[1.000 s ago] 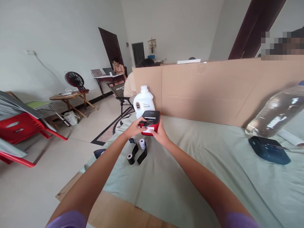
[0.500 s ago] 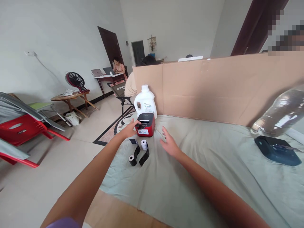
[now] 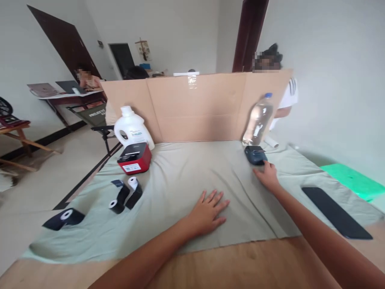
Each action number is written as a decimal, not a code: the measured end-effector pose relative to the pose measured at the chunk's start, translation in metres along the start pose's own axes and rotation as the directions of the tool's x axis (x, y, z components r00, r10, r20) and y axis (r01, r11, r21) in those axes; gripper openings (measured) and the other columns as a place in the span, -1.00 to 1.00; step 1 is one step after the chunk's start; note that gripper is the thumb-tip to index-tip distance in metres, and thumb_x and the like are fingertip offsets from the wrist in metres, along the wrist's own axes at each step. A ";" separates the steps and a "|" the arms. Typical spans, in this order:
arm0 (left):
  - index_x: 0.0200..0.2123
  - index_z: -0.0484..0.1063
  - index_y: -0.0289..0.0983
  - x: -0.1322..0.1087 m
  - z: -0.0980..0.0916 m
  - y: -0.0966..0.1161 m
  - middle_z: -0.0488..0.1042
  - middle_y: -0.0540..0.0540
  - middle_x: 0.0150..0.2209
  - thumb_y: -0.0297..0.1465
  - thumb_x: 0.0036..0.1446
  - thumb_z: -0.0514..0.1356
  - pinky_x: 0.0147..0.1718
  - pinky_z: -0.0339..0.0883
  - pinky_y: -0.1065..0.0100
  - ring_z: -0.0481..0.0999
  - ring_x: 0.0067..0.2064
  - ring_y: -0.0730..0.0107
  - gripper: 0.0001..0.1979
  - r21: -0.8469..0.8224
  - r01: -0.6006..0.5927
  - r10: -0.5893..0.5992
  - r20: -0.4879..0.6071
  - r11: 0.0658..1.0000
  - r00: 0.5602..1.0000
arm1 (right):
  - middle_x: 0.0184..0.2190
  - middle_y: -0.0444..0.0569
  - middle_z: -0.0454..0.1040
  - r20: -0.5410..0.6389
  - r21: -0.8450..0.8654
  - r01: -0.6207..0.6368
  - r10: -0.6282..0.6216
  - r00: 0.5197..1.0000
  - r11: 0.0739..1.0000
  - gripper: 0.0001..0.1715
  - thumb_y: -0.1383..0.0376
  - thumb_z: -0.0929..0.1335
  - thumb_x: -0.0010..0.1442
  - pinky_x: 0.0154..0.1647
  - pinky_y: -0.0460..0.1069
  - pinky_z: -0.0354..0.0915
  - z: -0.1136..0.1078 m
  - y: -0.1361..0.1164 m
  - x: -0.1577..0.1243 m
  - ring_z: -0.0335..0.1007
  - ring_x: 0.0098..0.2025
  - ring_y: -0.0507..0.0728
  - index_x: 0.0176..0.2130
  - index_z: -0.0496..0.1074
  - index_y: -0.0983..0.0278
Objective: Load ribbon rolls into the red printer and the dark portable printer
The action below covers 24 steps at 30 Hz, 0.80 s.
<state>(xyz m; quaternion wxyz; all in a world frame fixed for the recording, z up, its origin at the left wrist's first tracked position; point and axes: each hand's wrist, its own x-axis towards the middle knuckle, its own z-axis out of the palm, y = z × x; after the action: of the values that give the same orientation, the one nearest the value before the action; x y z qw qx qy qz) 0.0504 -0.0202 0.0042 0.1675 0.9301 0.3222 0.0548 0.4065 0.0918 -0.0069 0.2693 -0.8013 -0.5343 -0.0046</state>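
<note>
My left hand (image 3: pixel 207 212) lies palm down on the pale green cloth (image 3: pixel 192 164) with its fingers spread and nothing in them. At the right, my right hand (image 3: pixel 267 176) reaches to the front corner of a small dark blue device (image 3: pixel 255 155), its fingertips at the edge and its thumb held apart. The device rests on the cloth, partly in front of a clear bottle. To the left sits a red and black label printer (image 3: pixel 134 158). Before it are a white-ended roll (image 3: pixel 134 192) and a black roll (image 3: pixel 117 204), both with dark strips partly unwound; another black roll (image 3: pixel 66 217) lies further left.
A white jug (image 3: pixel 132 128) stands behind the printer and a clear blue-capped bottle (image 3: pixel 259 120) at the right. A cardboard screen (image 3: pixel 195 104) closes the back. A flat black slab (image 3: pixel 337 212) lies right, near a green stool (image 3: pixel 351 180). People sit beyond the screen.
The view has swung right. My left hand has left the printer and now lies flat on the cloth. My right hand has moved across to the dark blue device.
</note>
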 end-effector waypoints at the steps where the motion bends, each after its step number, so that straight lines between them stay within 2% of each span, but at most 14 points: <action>1: 0.44 0.00 -0.02 0.002 0.007 0.006 -0.13 -0.13 0.49 -0.02 0.40 -0.09 0.38 -0.28 -0.28 -0.16 0.50 0.00 -0.39 0.008 -0.018 0.018 0.017 1.000 1.000 | 0.19 0.46 0.26 -0.006 -0.003 -0.056 0.056 0.998 0.998 -0.08 0.04 0.37 0.13 0.19 0.28 0.20 -0.001 -0.002 0.006 0.23 0.22 0.51 0.30 0.15 0.47; 5: 0.45 -0.06 0.03 -0.012 0.014 0.013 -0.17 -0.07 0.50 0.01 0.39 -0.12 0.40 -0.31 -0.23 -0.18 0.50 0.04 -0.37 0.012 -0.037 0.037 0.011 0.999 0.999 | 0.24 0.44 0.22 0.062 0.003 -0.197 0.196 0.979 0.980 0.10 -0.15 0.41 0.05 0.22 0.33 0.14 0.002 -0.019 0.037 0.12 0.28 0.59 0.32 0.11 0.42; 8: 0.45 -0.05 0.02 -0.021 0.012 0.015 -0.15 -0.08 0.49 0.01 0.40 -0.13 0.41 -0.32 -0.19 -0.18 0.50 0.08 -0.37 -0.006 -0.029 0.028 -0.012 1.000 1.000 | 0.24 0.50 0.20 0.069 0.013 -0.269 0.268 0.961 0.963 0.20 -0.11 0.47 -0.03 0.22 0.35 0.12 0.005 -0.029 0.060 0.09 0.30 0.62 0.33 0.08 0.48; 11: 0.45 -0.03 -0.01 -0.022 0.011 0.016 -0.15 -0.08 0.49 0.02 0.40 -0.16 0.42 -0.33 -0.19 -0.20 0.51 0.09 -0.37 -0.037 -0.022 0.022 -0.023 0.999 0.999 | 0.21 0.58 0.22 0.028 0.039 -0.360 0.359 0.933 0.932 0.22 -0.05 0.53 -0.14 0.20 0.34 0.15 0.006 -0.041 0.061 0.09 0.29 0.63 0.27 0.15 0.55; 13: 0.44 -0.02 -0.03 -0.021 0.012 0.017 -0.15 -0.08 0.49 0.02 0.40 -0.17 0.41 -0.34 -0.20 -0.21 0.51 0.08 -0.37 -0.059 -0.026 0.024 -0.031 0.998 0.999 | 0.17 0.59 0.27 -0.021 0.054 -0.352 0.354 0.935 0.934 0.18 -0.08 0.54 -0.17 0.18 0.31 0.19 0.006 -0.055 0.045 0.14 0.26 0.62 0.20 0.23 0.57; 15: 0.44 -0.01 -0.03 -0.021 0.014 0.016 -0.14 -0.08 0.49 0.02 0.41 -0.18 0.41 -0.33 -0.19 -0.19 0.51 0.08 -0.37 -0.074 -0.034 0.031 -0.047 0.997 0.998 | 0.10 0.56 0.34 -0.048 0.063 -0.266 0.269 0.962 0.962 0.12 -0.13 0.50 -0.12 0.15 0.27 0.22 0.005 -0.078 0.018 0.23 0.20 0.58 0.16 0.25 0.56; 18: 0.42 0.04 -0.04 -0.022 0.019 0.015 -0.06 -0.09 0.48 0.00 0.41 -0.15 0.41 -0.28 -0.17 -0.12 0.50 0.08 -0.39 -0.072 -0.043 0.037 -0.089 0.996 0.995 | -0.03 0.47 0.45 0.008 0.060 -0.080 0.079 0.997 0.995 -0.02 -0.14 0.42 0.02 0.13 0.22 0.24 0.009 -0.127 -0.035 0.37 0.09 0.50 0.11 0.28 0.57; 20: 0.40 0.10 -0.07 -0.022 0.023 0.014 0.01 -0.10 0.47 -0.03 0.40 -0.10 0.40 -0.22 -0.18 -0.05 0.48 0.07 -0.41 -0.059 -0.043 0.034 -0.133 0.997 0.991 | -0.05 0.46 0.46 0.038 0.037 0.019 -0.020 0.999 0.999 -0.07 -0.11 0.41 0.06 0.13 0.20 0.23 0.014 -0.163 -0.071 0.39 0.06 0.49 0.10 0.30 0.59; 22: 0.37 0.18 -0.10 -0.022 0.025 0.014 0.12 -0.14 0.43 -0.06 0.39 -0.04 0.39 -0.16 -0.19 0.02 0.46 0.05 -0.43 -0.043 -0.044 0.035 -0.174 0.998 0.984 | -0.05 0.47 0.45 0.037 0.011 0.093 -0.093 0.995 0.996 -0.07 -0.08 0.42 0.05 0.15 0.21 0.21 0.020 -0.195 -0.101 0.37 0.07 0.51 0.09 0.31 0.62; 24: 0.32 0.27 -0.14 -0.021 0.025 0.014 0.24 -0.17 0.37 -0.10 0.36 0.02 0.38 -0.12 -0.18 0.10 0.42 0.04 -0.47 -0.032 -0.054 0.047 -0.192 0.998 0.980 | -0.06 0.46 0.44 0.038 0.007 0.102 -0.103 0.994 0.995 -0.08 -0.06 0.44 0.03 0.12 0.22 0.22 0.027 -0.218 -0.122 0.36 0.07 0.52 0.08 0.31 0.61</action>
<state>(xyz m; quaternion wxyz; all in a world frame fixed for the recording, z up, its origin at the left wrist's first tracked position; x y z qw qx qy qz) 0.0475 -0.0502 -0.0145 0.1514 0.9252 0.3120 0.1541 0.1588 0.0613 0.0267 0.2606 -0.7720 -0.5798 -0.0016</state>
